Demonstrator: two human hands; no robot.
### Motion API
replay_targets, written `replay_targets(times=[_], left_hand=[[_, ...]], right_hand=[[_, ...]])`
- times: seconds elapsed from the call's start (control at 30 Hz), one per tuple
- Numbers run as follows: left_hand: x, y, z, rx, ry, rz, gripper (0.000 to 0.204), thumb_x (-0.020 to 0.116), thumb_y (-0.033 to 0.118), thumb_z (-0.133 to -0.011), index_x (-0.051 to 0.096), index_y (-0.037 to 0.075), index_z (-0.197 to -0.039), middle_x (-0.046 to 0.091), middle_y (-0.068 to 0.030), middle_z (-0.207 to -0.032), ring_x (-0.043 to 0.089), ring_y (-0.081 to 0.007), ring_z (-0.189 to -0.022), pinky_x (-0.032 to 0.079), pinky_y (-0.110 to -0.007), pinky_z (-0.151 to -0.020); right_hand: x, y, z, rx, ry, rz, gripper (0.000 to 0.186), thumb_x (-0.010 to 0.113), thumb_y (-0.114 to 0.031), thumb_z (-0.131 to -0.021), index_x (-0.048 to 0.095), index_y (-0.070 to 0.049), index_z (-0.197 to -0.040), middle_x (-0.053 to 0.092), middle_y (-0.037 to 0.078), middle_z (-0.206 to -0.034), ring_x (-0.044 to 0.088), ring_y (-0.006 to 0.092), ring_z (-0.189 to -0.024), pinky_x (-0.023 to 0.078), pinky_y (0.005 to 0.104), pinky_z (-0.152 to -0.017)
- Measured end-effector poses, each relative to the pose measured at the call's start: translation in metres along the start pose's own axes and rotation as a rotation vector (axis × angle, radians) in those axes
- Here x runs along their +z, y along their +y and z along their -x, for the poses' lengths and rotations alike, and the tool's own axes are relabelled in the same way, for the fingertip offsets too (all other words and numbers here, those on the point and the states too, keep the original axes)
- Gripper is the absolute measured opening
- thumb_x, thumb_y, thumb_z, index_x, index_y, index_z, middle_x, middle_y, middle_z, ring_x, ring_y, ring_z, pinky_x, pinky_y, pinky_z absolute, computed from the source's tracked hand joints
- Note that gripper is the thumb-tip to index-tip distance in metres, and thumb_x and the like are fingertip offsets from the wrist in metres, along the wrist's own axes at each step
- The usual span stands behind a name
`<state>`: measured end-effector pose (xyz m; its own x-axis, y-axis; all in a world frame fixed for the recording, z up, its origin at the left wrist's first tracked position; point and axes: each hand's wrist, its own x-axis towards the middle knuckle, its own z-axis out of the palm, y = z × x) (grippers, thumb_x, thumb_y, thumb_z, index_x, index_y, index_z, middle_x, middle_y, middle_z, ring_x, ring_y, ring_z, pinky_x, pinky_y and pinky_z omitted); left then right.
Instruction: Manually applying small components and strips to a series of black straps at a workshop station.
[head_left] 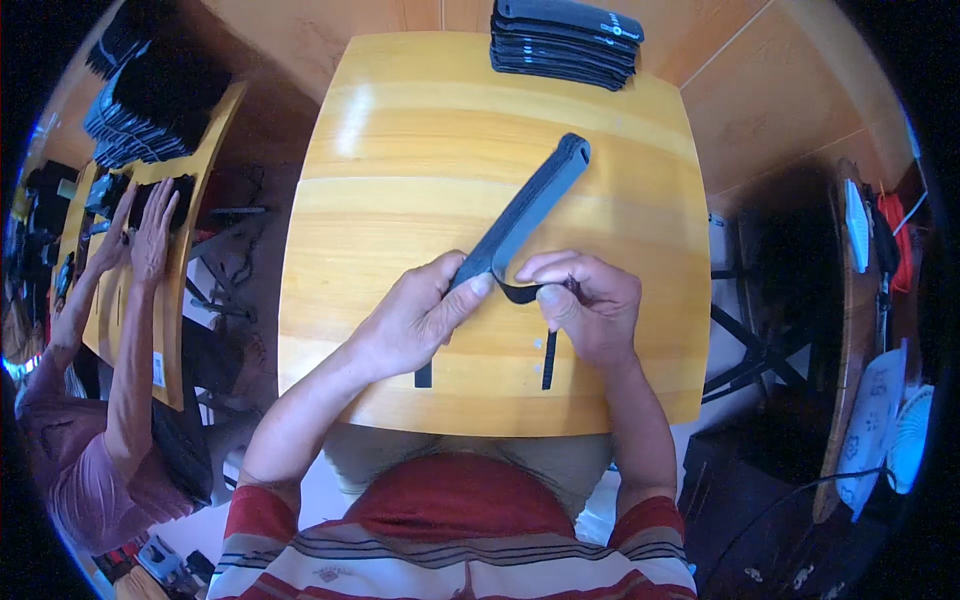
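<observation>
Above the middle of the wooden table (390, 240), my left hand (415, 315) grips the near end of a long, narrow, dark grey folded fabric piece (530, 208). The piece slants away to the far right. From its near end a black strap (520, 294) curves out, and my right hand (592, 305) pinches the strap's other end between thumb and fingers. Two short black strips, a left one (423, 375) and a right one (549, 360), lie on the tabletop near its front edge, below my hands.
At the table's far edge stands a stack of dark folded fabric pieces (565, 45). To the left, another person's hands (150, 230) work at a second wooden table (190, 250) bearing dark stacks (150, 110). On the right, a shelf (850, 330) holds a pale tray (872, 425).
</observation>
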<state>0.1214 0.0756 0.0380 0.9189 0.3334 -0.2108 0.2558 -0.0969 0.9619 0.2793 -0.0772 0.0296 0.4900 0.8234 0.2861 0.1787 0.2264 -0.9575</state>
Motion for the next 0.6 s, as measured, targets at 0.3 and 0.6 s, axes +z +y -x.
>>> replay_targets(times=[0.3, 0.6], left_hand=[[-0.034, 0.01, 0.087, 0.016, 0.01, -0.366, 0.035, 0.053, 0.033, -0.101, 0.054, -0.001, -0.092, 0.047, -0.0173, -0.062, 0.05, -0.0277, -0.056, 0.041, -0.039, -0.056], [-0.039, 0.016, 0.143, -0.063, 0.12, -0.356, 0.035, 0.054, 0.032, -0.101, 0.053, -0.001, -0.091, 0.049, -0.0146, -0.062, 0.051, -0.0228, -0.057, 0.041, -0.037, -0.055]], right_hand=[[-0.102, -0.002, -0.052, 0.124, 0.772, 0.1, 0.008, 0.067, -0.011, -0.091, 0.066, -0.003, -0.092, 0.044, -0.007, -0.058, 0.035, 0.0022, -0.045, 0.026, 0.0211, -0.041], [-0.067, 0.038, -0.075, -0.11, 0.655, 0.226, 0.01, 0.074, -0.01, -0.087, 0.071, 0.0, -0.085, 0.054, -0.005, -0.061, 0.041, 0.0026, -0.047, 0.028, 0.0202, -0.042]])
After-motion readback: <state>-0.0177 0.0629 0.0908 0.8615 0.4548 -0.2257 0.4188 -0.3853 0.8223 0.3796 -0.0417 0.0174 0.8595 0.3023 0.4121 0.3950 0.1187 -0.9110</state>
